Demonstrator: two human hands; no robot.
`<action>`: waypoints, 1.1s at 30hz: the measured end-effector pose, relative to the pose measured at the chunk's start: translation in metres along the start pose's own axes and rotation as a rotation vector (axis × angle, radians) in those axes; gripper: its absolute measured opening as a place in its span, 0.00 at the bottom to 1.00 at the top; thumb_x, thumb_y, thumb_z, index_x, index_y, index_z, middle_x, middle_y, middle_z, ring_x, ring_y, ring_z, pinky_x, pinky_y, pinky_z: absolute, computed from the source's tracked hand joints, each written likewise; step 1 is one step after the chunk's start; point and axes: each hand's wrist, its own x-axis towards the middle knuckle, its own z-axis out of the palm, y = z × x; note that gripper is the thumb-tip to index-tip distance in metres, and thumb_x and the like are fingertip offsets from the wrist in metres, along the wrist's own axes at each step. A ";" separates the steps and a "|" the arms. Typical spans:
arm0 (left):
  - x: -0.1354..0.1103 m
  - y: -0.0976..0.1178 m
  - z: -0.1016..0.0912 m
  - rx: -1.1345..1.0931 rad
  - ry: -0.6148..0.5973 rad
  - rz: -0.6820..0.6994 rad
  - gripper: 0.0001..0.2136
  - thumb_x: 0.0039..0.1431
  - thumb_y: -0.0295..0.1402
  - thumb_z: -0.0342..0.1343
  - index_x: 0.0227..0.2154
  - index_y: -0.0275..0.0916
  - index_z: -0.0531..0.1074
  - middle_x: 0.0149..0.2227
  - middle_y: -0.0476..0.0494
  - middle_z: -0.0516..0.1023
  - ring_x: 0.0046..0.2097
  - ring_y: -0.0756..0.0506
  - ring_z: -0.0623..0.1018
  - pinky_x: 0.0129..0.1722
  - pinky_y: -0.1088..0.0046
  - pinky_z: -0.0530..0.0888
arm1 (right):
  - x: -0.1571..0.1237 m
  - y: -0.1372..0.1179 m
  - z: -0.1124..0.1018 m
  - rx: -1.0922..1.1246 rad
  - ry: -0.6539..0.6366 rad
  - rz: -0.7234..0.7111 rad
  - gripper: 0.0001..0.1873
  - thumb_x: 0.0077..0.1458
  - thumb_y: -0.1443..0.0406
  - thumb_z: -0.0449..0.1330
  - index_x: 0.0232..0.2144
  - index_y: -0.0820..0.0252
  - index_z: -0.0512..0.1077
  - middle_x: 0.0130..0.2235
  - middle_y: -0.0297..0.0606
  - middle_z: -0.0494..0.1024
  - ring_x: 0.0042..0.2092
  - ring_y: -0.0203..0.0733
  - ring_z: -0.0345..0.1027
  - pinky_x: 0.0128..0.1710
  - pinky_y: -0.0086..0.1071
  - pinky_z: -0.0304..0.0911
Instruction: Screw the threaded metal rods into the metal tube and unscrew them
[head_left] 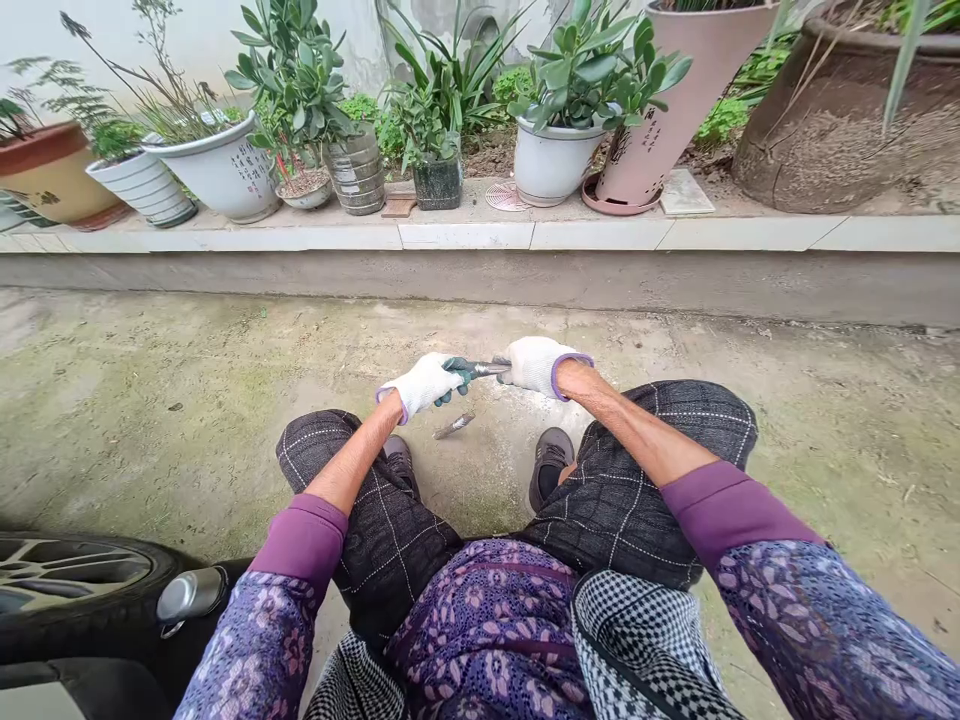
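Both my hands wear white knit gloves with purple cuffs; dark green coating shows on the left fingers. My left hand [437, 381] is closed around one end of a slim dark tool [484, 369] with a shiny metal part. At its other end my right hand [534, 366] is closed, with the fingertips against it. The tool lies nearly level between the hands, and its exact kind cannot be made out. Below it, on the concrete ground, rests a small greyish, elongated piece [454, 426], apart from both hands.
My shoes [553, 458] and bent knees flank the work spot. Ahead runs a tiled ledge [465, 236] bearing several potted plants, among them a white pot [556, 160] and a tall pink pot [645, 120]. A car wheel [75, 575] and a metal cup [189, 595] are at lower left.
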 end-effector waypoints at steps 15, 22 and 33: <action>0.001 0.005 -0.010 -0.170 0.021 0.026 0.13 0.57 0.29 0.54 0.43 0.34 0.78 0.22 0.50 0.72 0.17 0.55 0.65 0.14 0.80 0.61 | 0.014 0.007 -0.023 0.125 0.190 0.090 0.17 0.52 0.58 0.62 0.41 0.61 0.77 0.25 0.33 0.71 0.22 0.32 0.59 0.21 0.27 0.53; 0.001 0.003 -0.009 -0.127 -0.085 0.051 0.14 0.56 0.29 0.54 0.43 0.36 0.80 0.23 0.50 0.72 0.19 0.55 0.67 0.16 0.80 0.63 | 0.001 -0.007 -0.013 0.559 -0.001 0.027 0.18 0.48 0.59 0.67 0.40 0.63 0.76 0.23 0.29 0.68 0.19 0.28 0.56 0.14 0.23 0.54; -0.001 0.006 -0.016 -0.088 0.001 0.072 0.09 0.54 0.27 0.57 0.35 0.32 0.79 0.27 0.46 0.77 0.22 0.54 0.69 0.19 0.80 0.65 | -0.007 0.000 -0.020 0.404 -0.392 -0.068 0.21 0.45 0.55 0.68 0.39 0.64 0.78 0.22 0.32 0.72 0.19 0.30 0.60 0.16 0.25 0.56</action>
